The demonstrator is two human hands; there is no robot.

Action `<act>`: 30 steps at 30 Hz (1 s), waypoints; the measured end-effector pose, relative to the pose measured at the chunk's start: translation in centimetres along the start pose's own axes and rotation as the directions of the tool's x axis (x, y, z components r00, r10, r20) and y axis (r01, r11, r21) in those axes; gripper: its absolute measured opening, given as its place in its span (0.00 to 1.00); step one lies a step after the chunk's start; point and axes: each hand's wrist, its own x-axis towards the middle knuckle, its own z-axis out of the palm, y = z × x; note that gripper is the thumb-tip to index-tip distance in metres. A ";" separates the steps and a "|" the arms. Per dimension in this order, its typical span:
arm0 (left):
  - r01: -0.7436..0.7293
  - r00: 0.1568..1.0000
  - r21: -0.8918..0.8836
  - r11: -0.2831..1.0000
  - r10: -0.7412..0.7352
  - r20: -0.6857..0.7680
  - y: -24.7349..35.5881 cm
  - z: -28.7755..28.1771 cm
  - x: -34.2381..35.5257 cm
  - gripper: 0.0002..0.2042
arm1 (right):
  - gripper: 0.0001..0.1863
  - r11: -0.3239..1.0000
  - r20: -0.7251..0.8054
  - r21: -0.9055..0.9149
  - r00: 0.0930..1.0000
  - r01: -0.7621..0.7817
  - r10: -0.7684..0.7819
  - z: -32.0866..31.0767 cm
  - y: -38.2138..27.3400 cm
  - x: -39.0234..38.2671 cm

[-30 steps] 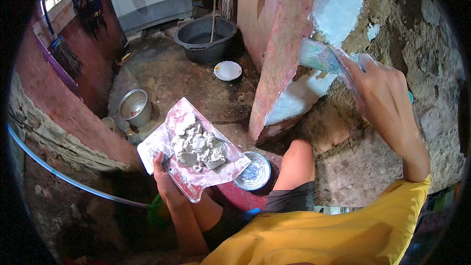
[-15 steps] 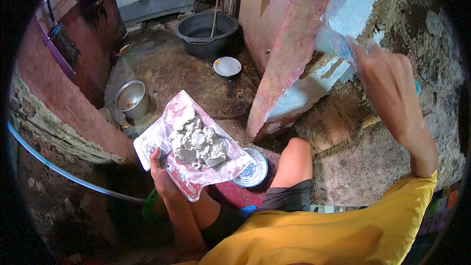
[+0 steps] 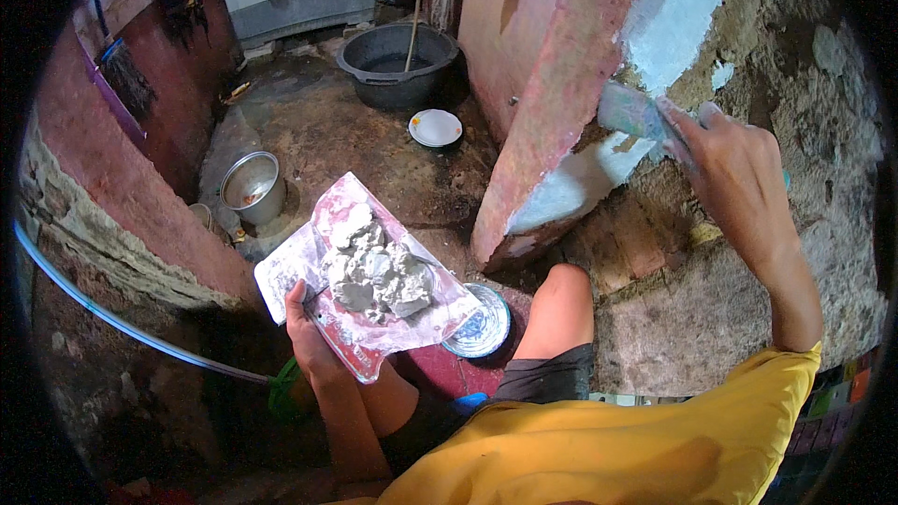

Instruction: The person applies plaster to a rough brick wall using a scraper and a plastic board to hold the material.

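My left hand (image 3: 309, 341) grips a pink, putty-smeared board (image 3: 341, 206) by its left side, with a lumpy heap of white putty (image 3: 374, 271) on top. My right hand (image 3: 734, 168) holds a wide scraper (image 3: 627, 112), its blade at the edge of a pink wall (image 3: 533, 168) beside patches of white filler (image 3: 678, 14) and rough, exposed plaster (image 3: 795, 65). Below the board's right corner sits a bowl (image 3: 482, 323) streaked with white and blue, partly hidden by the board.
A dark tub (image 3: 393, 84) with a pole, a white plate (image 3: 435, 127) and a metal pot (image 3: 262, 196) stand on the stained floor (image 3: 355, 159). A low pink wall (image 3: 112, 187) and a blue hose (image 3: 94, 309) lie left. Mop (image 3: 444, 0) and broom (image 3: 126, 75) are farther back.
My right hand and scraper moved upward along the wall, then slightly back down, staying higher and farther right than at first. The board in my left hand shifted slightly up and left in view.
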 end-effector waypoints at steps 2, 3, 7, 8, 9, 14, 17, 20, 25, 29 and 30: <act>0.016 1.000 0.007 1.000 -0.017 0.019 0.1 0.1 0.0 0.24 | 0.19 1.000 -0.007 0.027 1.000 0.001 -0.001 0.1 0.1 -0.1; 0.028 0.999 -0.002 1.000 -0.028 0.030 0.1 0.2 -0.1 0.24 | 0.19 0.999 -0.057 0.035 0.998 -0.015 0.017 -0.1 0.2 0.1; 0.050 0.998 -0.011 0.999 -0.050 0.050 0.2 0.7 -0.2 0.24 | 0.20 0.995 -0.175 0.037 0.980 -0.089 0.094 0.1 1.0 0.5; 0.050 0.998 -0.007 0.999 -0.050 0.050 0.1 0.8 -0.2 0.24 | 0.20 0.994 -0.172 0.026 0.979 -0.108 0.111 0.6 1.2 0.3; 0.029 0.999 0.009 1.000 -0.030 0.036 0.1 0.7 -0.1 0.24 | 0.21 0.992 -0.169 0.017 0.977 -0.125 0.127 1.0 1.2 0.2; 0.007 1.000 0.000 1.000 -0.007 0.029 0.0 1.0 -0.1 0.24 | 0.19 0.990 -0.047 0.085 0.992 -0.112 0.116 0.1 -0.1 -0.6; -0.010 1.000 0.044 0.999 0.009 0.016 0.0 0.8 -0.1 0.23 | 0.18 0.993 -0.069 0.066 0.993 -0.096 0.100 -0.5 -0.1 -0.3; -0.006 1.000 0.064 0.998 0.007 -0.012 0.0 0.7 0.1 0.23 | 0.18 0.998 -0.144 0.021 0.988 -0.057 0.059 -0.9 0.7 0.4; 0.022 1.000 0.030 0.999 -0.023 0.015 0.1 1.0 0.0 0.23 | 0.19 0.997 -0.124 -0.055 0.991 -0.048 0.041 -1.2 1.4 1.5; -0.006 1.000 0.046 0.999 0.006 0.002 0.0 1.1 0.0 0.22 | 0.18 0.990 -0.202 -0.132 0.979 -0.042 0.015 -2.2 1.7 2.5; 0.003 1.000 0.037 0.999 -0.003 0.001 0.1 1.2 0.0 0.22 | 0.17 0.987 -0.216 -0.151 0.976 -0.046 0.012 -2.3 1.8 2.6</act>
